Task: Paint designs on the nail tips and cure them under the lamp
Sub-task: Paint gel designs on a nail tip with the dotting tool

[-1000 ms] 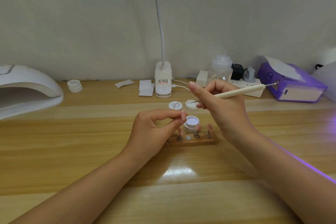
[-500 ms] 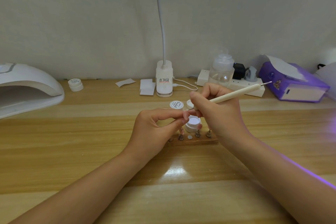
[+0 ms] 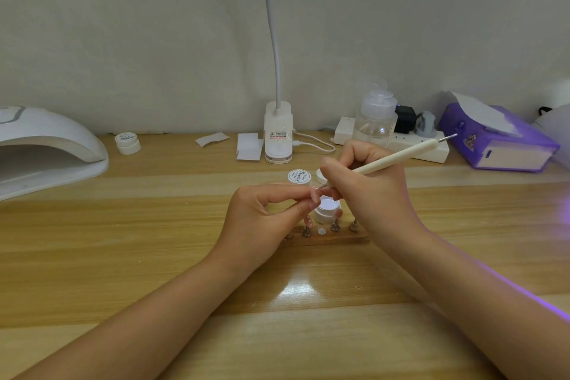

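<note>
While gripped, pen (image 3: 398, 157) tip down-left.

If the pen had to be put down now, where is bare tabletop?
Bare wood lies between the nail lamp and the left hand, and right of the right hand, in front of the purple box. Crowded: around the wooden stand, the open jar and the back edge by the power strip.

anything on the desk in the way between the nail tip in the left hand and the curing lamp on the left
Nothing visible blocks it. The nail tip pinched in the left hand has bare desk between it and the curing lamp. The small jar sits behind that path, by the wall.
</note>
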The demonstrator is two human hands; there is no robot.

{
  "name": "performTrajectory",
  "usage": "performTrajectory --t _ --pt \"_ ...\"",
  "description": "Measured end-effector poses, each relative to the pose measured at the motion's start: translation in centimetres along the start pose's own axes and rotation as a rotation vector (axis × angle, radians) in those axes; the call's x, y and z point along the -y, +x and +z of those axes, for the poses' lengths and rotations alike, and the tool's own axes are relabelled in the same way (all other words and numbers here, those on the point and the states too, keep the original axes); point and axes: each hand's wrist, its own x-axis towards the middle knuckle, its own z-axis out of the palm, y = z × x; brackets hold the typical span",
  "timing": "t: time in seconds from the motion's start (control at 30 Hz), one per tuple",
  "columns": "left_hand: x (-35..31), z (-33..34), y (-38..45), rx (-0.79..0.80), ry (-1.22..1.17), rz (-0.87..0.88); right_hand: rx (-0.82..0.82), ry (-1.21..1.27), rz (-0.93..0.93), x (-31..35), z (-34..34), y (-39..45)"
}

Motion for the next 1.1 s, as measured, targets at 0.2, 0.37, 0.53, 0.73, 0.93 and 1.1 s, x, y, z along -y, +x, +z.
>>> performTrajectory --t 0.2,0.37,0.53,0.73,0.93,1.1 --pt "0.00 0.02 0.00 0.001 -0.018 0.011 -0.001 -0.004 0.006 0.06 0.03 -0.03" --pt "0.00 0.04 0.04 0.007 -0.018 0.007 0.000 -0.009 0.014 -0.01 0.00 0.02" --pt "0.01 0.02 0.02 0.006 -0.015 0.011 0.001 -0.008 0.010 -0.05 -0.03 0.05" --pt "-0.03 0.01 0.04 0.002 -0.010 0.011 0.004 -0.013 0.009 -0.01 0.00 0.00" --pt "-0.03 -0.01 0.03 0.001 -0.009 0.003 0.010 0.001 0.012 0.10 0.06 0.00" --pt "-0.11 0.02 0.04 -0.001 -0.007 0.004 0.002 -0.001 0.008 0.07 0.03 0.02"
